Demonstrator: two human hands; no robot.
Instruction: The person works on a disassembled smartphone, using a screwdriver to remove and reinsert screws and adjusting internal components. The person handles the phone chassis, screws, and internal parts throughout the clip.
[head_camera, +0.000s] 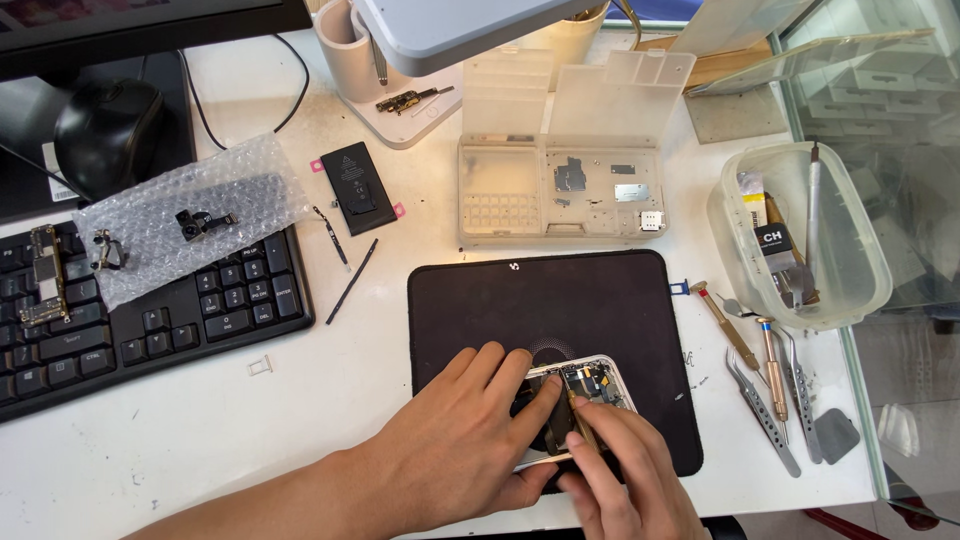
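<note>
An opened phone (600, 385) with a silver frame lies on a black mat (550, 300), its inner parts showing. My left hand (455, 440) lies over the phone's left half and holds it down, fingers spread across it. My right hand (620, 470) pinches a thin tool (578, 415) whose tip rests inside the phone, right next to my left fingertips.
A clear parts box (560, 190) stands open behind the mat. A phone battery (355, 185), bubble wrap (190, 225) with small parts and a black keyboard (150, 310) lie to the left. Tweezers and screwdrivers (770, 390) and a plastic tub (800, 235) lie to the right.
</note>
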